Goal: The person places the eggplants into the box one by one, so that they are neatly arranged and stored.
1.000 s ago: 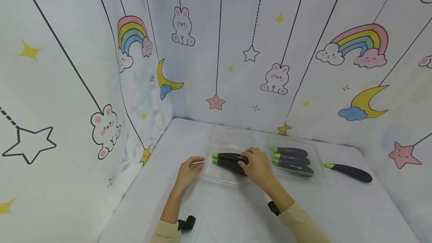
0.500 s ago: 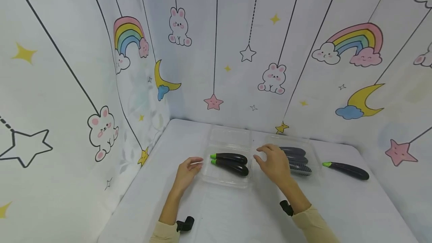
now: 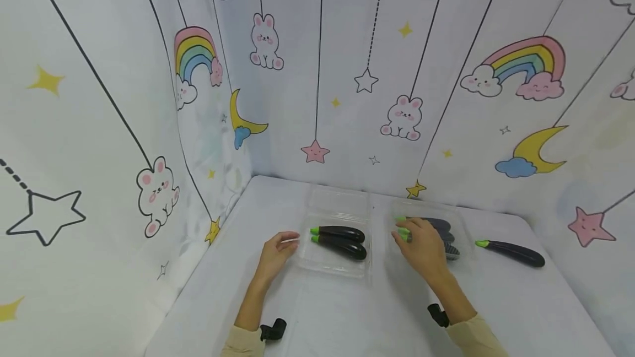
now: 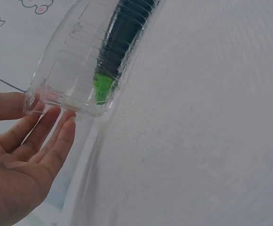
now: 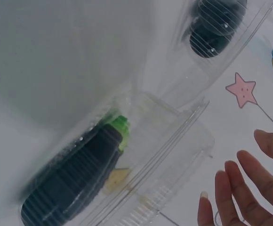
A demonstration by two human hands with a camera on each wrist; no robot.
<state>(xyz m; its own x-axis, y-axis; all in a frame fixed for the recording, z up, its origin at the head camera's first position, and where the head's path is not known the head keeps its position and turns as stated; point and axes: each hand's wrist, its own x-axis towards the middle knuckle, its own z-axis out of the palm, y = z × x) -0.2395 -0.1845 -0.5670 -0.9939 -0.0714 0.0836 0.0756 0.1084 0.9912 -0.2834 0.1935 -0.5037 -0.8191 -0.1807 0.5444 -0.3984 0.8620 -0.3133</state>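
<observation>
My left hand [image 3: 276, 255] is at the left edge of a clear plastic clamshell box [image 3: 333, 269]. In the left wrist view, the box's rim lies between the thumb and the fingers. Two toy-like eggplants, an upper eggplant [image 3: 342, 232] and a lower eggplant [image 3: 347, 248], lie side by side inside, green ends leftward. Over a second clear box [image 3: 463, 236] hovers my right hand [image 3: 424, 249], fingers spread and holding nothing. It partly covers the dark eggplants [image 3: 439, 223] in that box. In the right wrist view its fingertips are apart from the box.
A single eggplant [image 3: 516, 253] lies on the white table [image 3: 317, 318], right of the second box. The first box's lid [image 3: 339, 200] is folded back. Behind and to the left hangs a patterned cloth [image 3: 283, 98].
My right hand has let go of the eggplant in the left box and moved right, over the second box. My left hand has stayed at the left box's edge.
</observation>
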